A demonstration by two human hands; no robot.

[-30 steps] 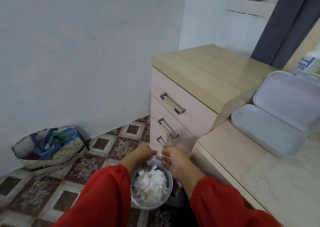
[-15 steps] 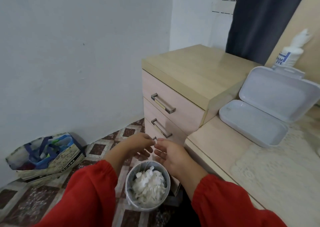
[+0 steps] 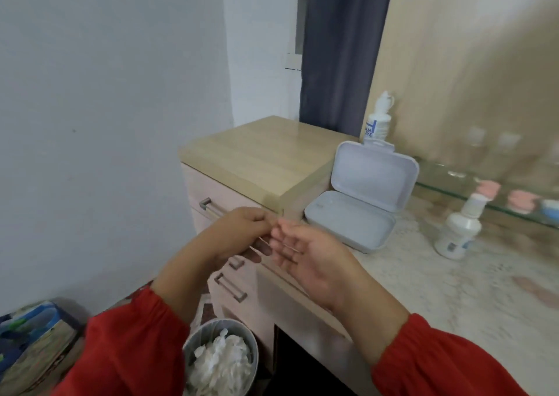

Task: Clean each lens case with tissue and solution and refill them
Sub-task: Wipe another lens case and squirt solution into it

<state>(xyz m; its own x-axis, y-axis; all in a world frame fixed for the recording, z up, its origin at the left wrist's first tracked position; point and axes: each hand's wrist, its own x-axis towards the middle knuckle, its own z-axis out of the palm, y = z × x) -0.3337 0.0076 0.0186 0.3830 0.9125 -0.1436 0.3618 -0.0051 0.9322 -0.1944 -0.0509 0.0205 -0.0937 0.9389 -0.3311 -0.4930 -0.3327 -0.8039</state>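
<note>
Head view: hands meet above the bin, nothing plainly held.
Below my hands sits the tissue bin (image 3: 222, 361). Left hand (image 3: 239, 235) curls its fingers, contents unclear; right hand (image 3: 305, 255) lies open, palm up. Beyond the right hand, on the worktop (image 3: 453, 299): open white case (image 3: 360, 202), solution bottle (image 3: 461, 229). I'd reach there deliberately next.

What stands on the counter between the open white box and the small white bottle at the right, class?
Nothing: in the head view the counter is bare between the open white box and the small white bottle.
</note>
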